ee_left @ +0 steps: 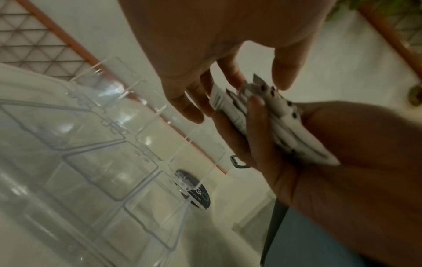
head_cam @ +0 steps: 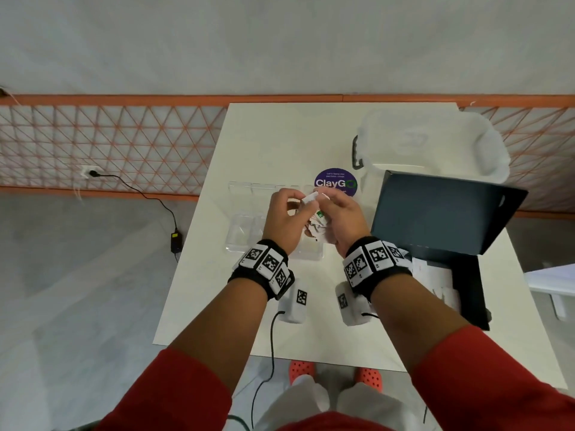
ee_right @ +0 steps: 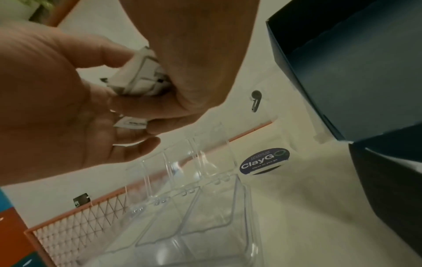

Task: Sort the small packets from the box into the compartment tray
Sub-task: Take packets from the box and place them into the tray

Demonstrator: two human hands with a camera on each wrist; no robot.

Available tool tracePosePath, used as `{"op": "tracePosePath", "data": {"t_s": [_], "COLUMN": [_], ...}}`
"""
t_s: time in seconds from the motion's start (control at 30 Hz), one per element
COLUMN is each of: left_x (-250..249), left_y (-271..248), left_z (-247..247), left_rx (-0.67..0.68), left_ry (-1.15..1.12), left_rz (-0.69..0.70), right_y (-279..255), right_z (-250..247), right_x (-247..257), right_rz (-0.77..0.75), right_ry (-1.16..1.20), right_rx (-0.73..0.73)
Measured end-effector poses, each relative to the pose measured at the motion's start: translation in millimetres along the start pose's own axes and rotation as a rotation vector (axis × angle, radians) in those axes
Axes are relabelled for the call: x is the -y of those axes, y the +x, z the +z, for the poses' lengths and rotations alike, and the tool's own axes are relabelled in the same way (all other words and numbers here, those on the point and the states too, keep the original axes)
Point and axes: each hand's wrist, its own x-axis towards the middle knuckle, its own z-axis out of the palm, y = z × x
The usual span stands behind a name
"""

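Your right hand (head_cam: 337, 219) is curled round a bunch of small white packets (ee_left: 280, 126), fingers (ee_left: 255, 115) clamped across the stack so it stays fanned and one edge is exposed. Your left hand (head_cam: 284, 220) pinches the top packet (head_cam: 309, 199) at that edge between thumb and fingers (ee_left: 283, 72), likely peeling one off to sort. Both hands hover above the clear compartment tray (head_cam: 245, 225), lids (ee_right: 200, 155) tipped up at the back, so a freed packet can go more or less straight down; the compartments in view look empty, so I judge this early in the job. The dark box (head_cam: 448, 209) stands open just right of the tray on the counter (head_cam: 217, 293), more white packets (head_cam: 435, 281) visible in its lower part. A purple ClayGo sticker (head_cam: 335, 181) sits behind the tray, a translucent bin (head_cam: 435, 141) beyond it. Risk: the pinch drags two packets out together.
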Motion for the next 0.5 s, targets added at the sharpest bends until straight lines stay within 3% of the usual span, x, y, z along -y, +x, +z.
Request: {"op": "tracePosePath", "data": {"t_s": [0.13, 0.27, 0.4, 0.5], "left_x": [9, 15, 19, 25], "left_y": [8, 18, 28, 32], "left_z": [-7, -12, -21, -27], "left_rx": [-0.047, -0.094, -0.195, -0.192], "left_ry": [0.093, 0.043, -0.073, 0.025], "left_rz": [-0.034, -0.132, -0.230, -0.222], "right_y": [0, 0, 2, 4], "right_z": [-2, -13, -27, -41], "right_x": [-13, -14, -10, -4], "right_rz": [0.064, 0.108, 0.134, 0.110], "right_ry": [0.071, 0.135, 0.129, 0.178], "right_rx": [0.041, 0.141, 0.041, -0.036]}}
